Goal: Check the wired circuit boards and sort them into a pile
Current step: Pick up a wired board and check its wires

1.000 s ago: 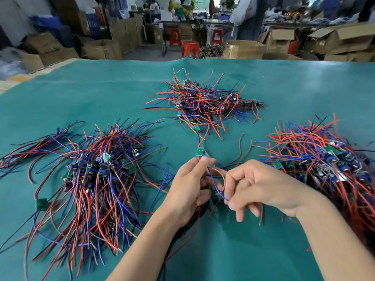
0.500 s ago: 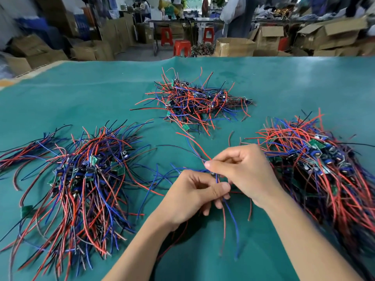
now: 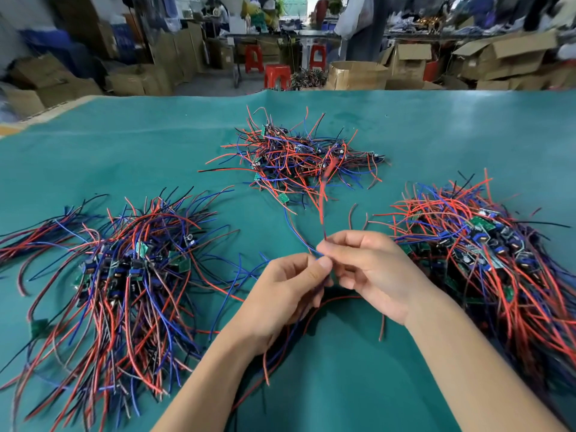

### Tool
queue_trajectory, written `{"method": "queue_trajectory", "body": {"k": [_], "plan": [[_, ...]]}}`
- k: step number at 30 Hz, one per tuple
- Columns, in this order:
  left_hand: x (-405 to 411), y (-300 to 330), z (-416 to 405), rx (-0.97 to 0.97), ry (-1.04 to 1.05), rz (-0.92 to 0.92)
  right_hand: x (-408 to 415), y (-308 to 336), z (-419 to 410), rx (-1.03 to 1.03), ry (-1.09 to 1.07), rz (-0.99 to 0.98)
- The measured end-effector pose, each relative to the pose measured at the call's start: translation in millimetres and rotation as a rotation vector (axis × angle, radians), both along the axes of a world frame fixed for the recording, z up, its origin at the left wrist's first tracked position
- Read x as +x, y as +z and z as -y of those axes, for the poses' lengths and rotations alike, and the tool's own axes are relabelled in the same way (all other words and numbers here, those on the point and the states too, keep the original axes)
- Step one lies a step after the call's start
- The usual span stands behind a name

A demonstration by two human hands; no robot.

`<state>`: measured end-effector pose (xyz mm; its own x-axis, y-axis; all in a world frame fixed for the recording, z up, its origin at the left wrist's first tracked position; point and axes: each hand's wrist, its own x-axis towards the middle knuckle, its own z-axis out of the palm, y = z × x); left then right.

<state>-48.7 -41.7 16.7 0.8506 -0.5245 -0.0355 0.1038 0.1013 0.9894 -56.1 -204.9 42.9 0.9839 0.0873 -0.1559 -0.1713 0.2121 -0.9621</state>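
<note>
Both hands are up at centre frame, meeting over the teal counter (image 3: pixel 436 126). The left hand (image 3: pixel 286 294) has its fingers curled around a bunch of wires, thumb pressed on top, while the right hand (image 3: pixel 371 269) pinches the same leads between thumb and forefinger. A red wire (image 3: pixel 322 198) whips upward toward twelve o'clock, blurred, and a blue wire (image 3: pixel 296 235) trails off toward eleven. More leads hang beneath the left palm, down toward six o'clock. The board itself? I cannot make it out; it looks buried between the two hands.

My read is that this pinch-and-hold is the check: one hand anchors the bundle so the other can run along the leads.

Three heaps ring the hands. The left pile (image 3: pixel 124 275), at nine o'clock, lies combed, wires running mostly one way with boards bunched in its middle; I'd judge that the sorted stack. The far pile (image 3: pixel 299 157), at twelve, is a loose tangle. The right pile (image 3: pixel 486 254), at three, sits just beside the right wrist, handy for the next pick, I'd guess.

Both forearms angle in from the bottom edge, wrists slightly raised, knuckles of the right hand facing up.
</note>
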Motion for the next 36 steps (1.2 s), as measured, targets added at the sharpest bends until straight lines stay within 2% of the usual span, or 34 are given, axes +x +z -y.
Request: {"method": "queue_trajectory", "body": {"k": [5,7,9,12,14,17,22,24,27,29,31,33,35,36], "plan": [[-0.1,1.1,0.2,-0.068,-0.032,0.02,6.4,-6.4,0.2,-0.135,-0.343,0.102],[-0.7,2.1,0.4,-0.048,-0.084,0.052,10.4,-9.3,8.0,-0.185,-0.516,0.133],[-1.4,2.4,1.5,-0.002,-0.112,0.082,13.8,-13.4,19.5,-0.324,-0.657,0.184],[-2.1,1.3,2.2,0.018,-0.13,0.093,15.7,-17.5,29.1,-0.539,-0.76,0.269],[-1.5,-0.3,1.2,0.026,-0.134,0.09,16.3,-19.1,34.4,-0.602,-0.807,0.312],[-1.3,-1.8,0.7,0.043,-0.142,0.121,18.8,-16.9,41.9,-0.426,-0.842,0.229],[0.1,-4.7,-1.3,0.101,-0.171,0.172,16.3,-5.9,38.5,0.194,-0.805,0.017],[0.5,-5.8,-2.6,0.098,-0.182,0.164,14.1,0.8,40.0,0.384,-0.794,-0.031],[0.7,-6.7,-3.3,0.032,-0.127,0.117,12.3,5.9,39.5,0.458,-0.775,-0.058],[1.4,-7.5,-2.2,-0.015,-0.034,0.066,12.1,4.5,29.4,0.314,-0.635,-0.064],[2.7,-9.2,-0.6,-0.054,0.059,0.029,9.9,0.6,14.5,0.082,-0.406,-0.048],[4.4,-9.8,0.3,-0.093,0.119,0.019,5.6,-4.9,1.5,-0.261,-0.169,0.045],[4.9,-10.1,1.1,-0.108,0.162,0.015,3.0,-10.0,-3.3,-0.545,-0.089,0.2],[5.1,-9.8,1.9,-0.109,0.173,0.011,2.8,-11.1,-1.9,-0.576,-0.104,0.241]]}}
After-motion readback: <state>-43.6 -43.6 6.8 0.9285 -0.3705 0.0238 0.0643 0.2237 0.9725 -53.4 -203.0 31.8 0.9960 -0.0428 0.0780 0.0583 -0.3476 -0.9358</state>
